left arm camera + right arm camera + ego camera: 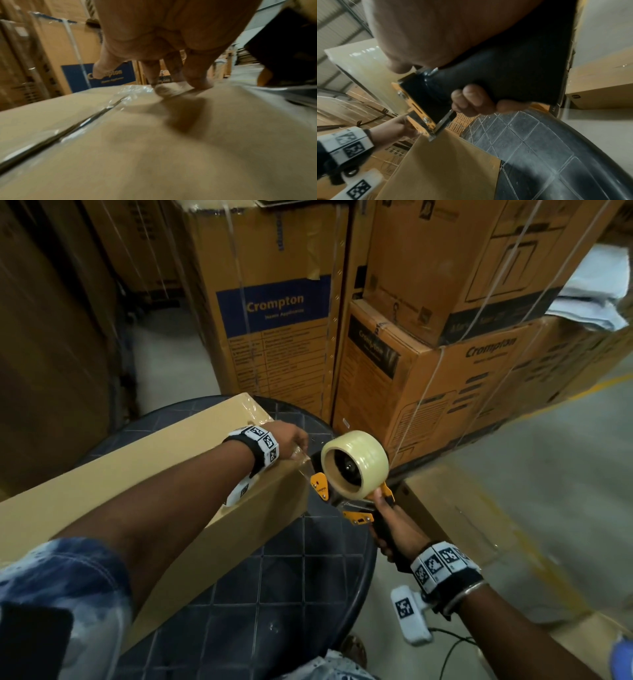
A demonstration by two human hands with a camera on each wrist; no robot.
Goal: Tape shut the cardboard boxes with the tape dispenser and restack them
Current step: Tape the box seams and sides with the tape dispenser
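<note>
Right hand [394,530]: I read it as wrapped fully round the black handle of the tape dispenser [356,474], fingers [471,100] curled under the grip, thumb up toward the roll. The dispenser carries a fat roll of clear tape [363,463] on an orange frame; its blade end sits at the far right corner of the cardboard box [144,484], touching or just off the edge, I cannot tell which from the head view. In the right wrist view the metal blade plate meets the box's top edge.

Left hand [287,438]: fingers extended and angled down, fingertips [197,82] pressing on the box top near that same far corner, just beside the dispenser. Nothing is gripped. The left wrist view is blurred, but it shows clear tape [109,106] lying along the centre seam of the box top, wrinkled near the far end.

The box is long and plain brown, lying flat and diagonal across a round dark table [291,594] with a grid-patterned top; one end overhangs toward me.

Further out: stacked printed cartons [274,313] behind the table, strapped with white bands, another stack [445,364] to the right. A flat brown carton [455,508] lies on the grey floor [565,457] right of the table.
</note>
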